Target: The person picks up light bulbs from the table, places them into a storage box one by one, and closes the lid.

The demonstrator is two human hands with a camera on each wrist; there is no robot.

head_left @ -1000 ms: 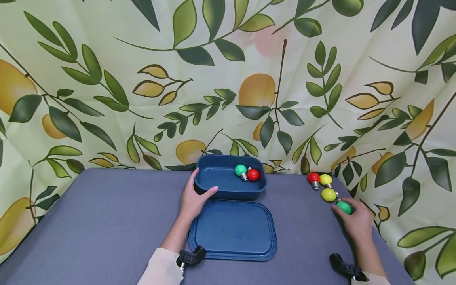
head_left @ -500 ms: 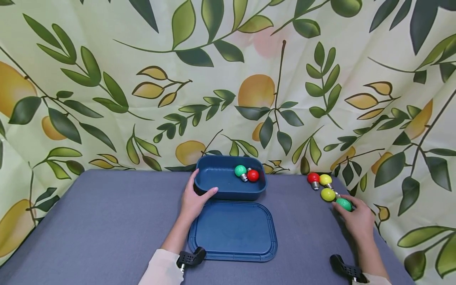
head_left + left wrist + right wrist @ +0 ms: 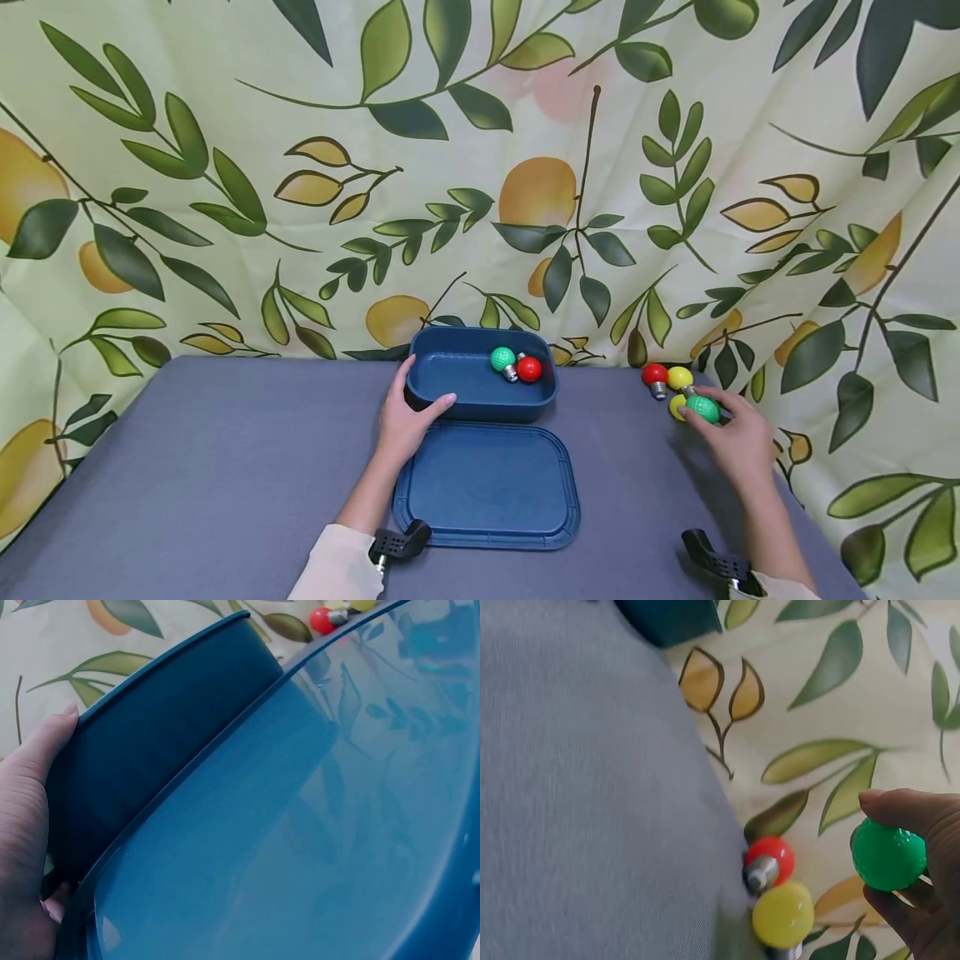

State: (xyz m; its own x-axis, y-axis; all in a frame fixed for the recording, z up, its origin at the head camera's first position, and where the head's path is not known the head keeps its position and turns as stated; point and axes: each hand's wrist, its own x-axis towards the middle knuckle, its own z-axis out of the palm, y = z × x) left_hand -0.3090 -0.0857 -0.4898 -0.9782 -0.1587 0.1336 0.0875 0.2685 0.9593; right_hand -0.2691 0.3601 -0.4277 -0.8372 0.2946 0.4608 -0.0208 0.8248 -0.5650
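In the head view, my left hand [image 3: 400, 427] grips the left end of a dark blue box [image 3: 480, 408], its thumb over the near wall. Inside the box lie a green bulb [image 3: 502, 359] and a red bulb [image 3: 529, 369] with silver screw bases. My right hand [image 3: 738, 437] pinches another green bulb [image 3: 702, 409] between thumb and fingers, raised off the table; the right wrist view also has this green bulb [image 3: 889, 855]. Close behind it are a red bulb [image 3: 655, 374], a yellow bulb [image 3: 680, 377] and a second yellow bulb [image 3: 677, 407], partly hidden.
A flat blue lid [image 3: 487, 487] lies in front of the box on the grey-blue table [image 3: 247, 475]. A leaf-patterned curtain [image 3: 450, 167] hangs along the table's back and right edges, right behind the box and loose bulbs.
The right hand has lifted the green bulb off the table and moved it slightly left and away from me, over the near yellow bulb. The left hand stays at the box.
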